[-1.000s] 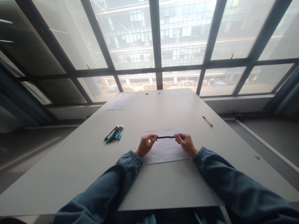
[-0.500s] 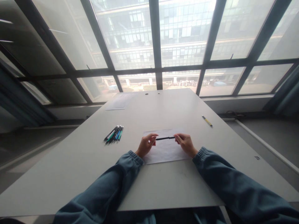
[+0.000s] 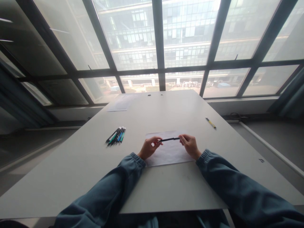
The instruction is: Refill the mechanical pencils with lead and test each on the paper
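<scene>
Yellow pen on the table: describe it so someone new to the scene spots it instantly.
On the grey table, look right of the white sheet under the two hands, toward the table's right edge. The yellow pen lies there alone. Unlike the dark pen held between both hands or the bunch of pens far left, it is yellow and has no neighbour.

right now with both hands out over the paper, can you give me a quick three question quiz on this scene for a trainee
1. True or false: the black pen is held at both ends, by the left hand and the right hand.
2. Where does the bundle of pens lie? A) on the sheet of paper B) on the bare table, left of the hands C) at the table's right edge
3. Fill in: a lone ____-tipped pen lies far right.

Key: 1 true; 2 B; 3 yellow.
</scene>
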Motion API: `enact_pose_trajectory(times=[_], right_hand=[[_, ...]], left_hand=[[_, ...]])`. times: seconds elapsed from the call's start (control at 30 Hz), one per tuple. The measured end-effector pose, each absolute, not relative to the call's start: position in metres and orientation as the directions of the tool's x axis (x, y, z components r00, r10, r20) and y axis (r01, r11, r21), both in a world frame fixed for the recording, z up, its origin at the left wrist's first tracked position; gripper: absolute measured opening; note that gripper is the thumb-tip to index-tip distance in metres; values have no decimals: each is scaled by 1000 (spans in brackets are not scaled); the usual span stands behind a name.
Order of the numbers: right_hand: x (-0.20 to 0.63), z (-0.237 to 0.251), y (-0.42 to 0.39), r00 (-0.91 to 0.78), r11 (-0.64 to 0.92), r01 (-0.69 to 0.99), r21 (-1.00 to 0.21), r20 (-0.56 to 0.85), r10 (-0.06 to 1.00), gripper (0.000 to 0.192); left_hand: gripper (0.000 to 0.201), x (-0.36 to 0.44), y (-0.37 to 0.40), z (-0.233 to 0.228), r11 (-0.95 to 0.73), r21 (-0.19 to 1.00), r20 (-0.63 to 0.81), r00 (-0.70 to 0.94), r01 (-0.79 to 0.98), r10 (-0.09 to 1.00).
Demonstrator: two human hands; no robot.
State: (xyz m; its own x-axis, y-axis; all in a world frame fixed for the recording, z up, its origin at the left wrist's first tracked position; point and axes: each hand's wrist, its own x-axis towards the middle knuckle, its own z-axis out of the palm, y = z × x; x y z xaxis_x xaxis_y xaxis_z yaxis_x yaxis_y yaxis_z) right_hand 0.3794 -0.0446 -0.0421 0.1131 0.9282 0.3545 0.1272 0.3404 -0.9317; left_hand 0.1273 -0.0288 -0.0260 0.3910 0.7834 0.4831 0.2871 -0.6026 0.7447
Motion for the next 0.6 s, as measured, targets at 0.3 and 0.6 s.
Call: enact_pose_trajectory(times=[0.3,0.6], right_hand=[[380,-42,-46,105,345,131,-930,359,928,41],[380,-40,-48,74,354,98,-930,361,929,41]], left_hand=[[20,127,-25,-28,-576,760,481,336,302,810],[34,127,-26,-25,-563,753,464,331,340,821]])
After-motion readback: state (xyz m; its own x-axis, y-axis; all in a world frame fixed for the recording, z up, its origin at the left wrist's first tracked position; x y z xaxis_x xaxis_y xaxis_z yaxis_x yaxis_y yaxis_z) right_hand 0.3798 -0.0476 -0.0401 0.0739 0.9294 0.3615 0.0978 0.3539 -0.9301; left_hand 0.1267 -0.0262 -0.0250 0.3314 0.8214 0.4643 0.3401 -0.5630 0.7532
